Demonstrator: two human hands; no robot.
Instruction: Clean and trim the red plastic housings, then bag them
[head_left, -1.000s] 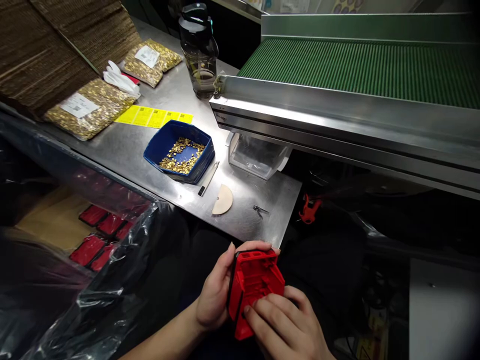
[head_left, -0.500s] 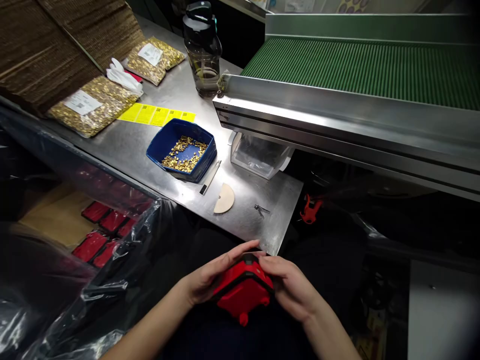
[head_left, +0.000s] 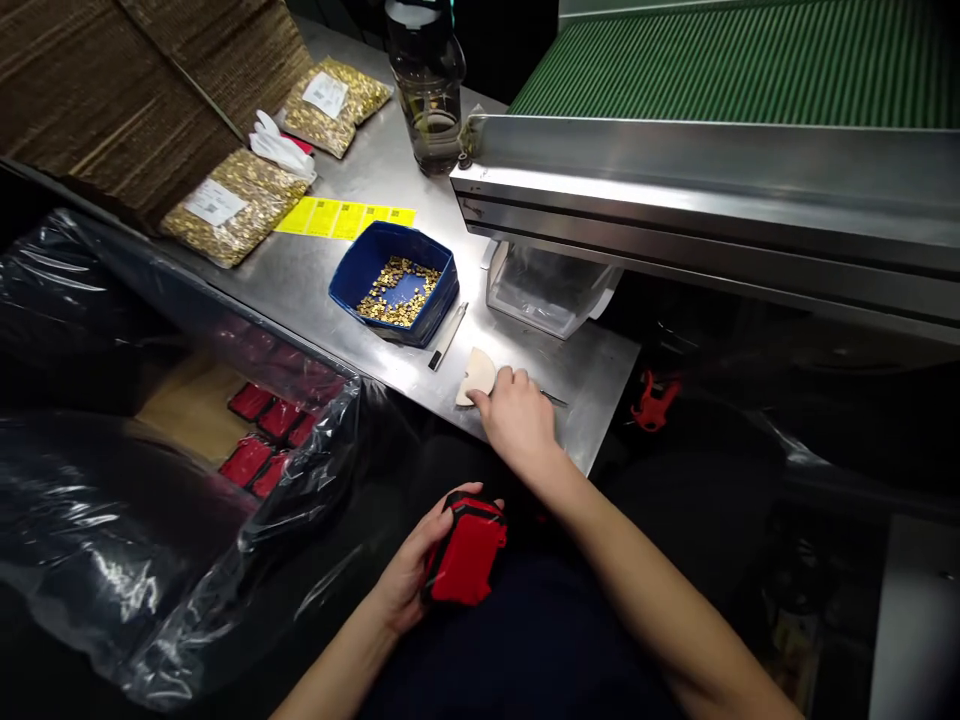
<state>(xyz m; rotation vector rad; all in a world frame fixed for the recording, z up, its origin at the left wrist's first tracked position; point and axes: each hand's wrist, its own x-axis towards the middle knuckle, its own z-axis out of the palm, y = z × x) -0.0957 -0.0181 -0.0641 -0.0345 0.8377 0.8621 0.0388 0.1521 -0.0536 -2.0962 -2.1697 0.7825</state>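
Note:
A red and black case (head_left: 469,555) is gripped in my left hand (head_left: 412,565), low in front of my body. My right hand (head_left: 519,415) reaches over the front edge of the metal table (head_left: 322,295), its thumb and fingers at the right side of a pale half-round disc (head_left: 476,377). The fingers are bent, and whether they pinch the disc is hard to make out. A small dark tool (head_left: 553,399) shows partly beyond my right hand. Left of the disc lie a white pen-like cutter (head_left: 448,337) and a blue bin (head_left: 345,262) with small brass parts.
Bags of brass parts (head_left: 247,205), yellow labels (head_left: 322,216) and a bottle (head_left: 435,125) stand further back. A green conveyor (head_left: 675,70) overhangs a clear tray (head_left: 544,285). At left, a plastic-lined box (head_left: 300,360) holds red cases. A red-orange clip (head_left: 654,402) is right of the table.
My right hand has let go of the red case and moved up to the disc on the table. My left hand keeps the case, now turned and further left. The view has shifted.

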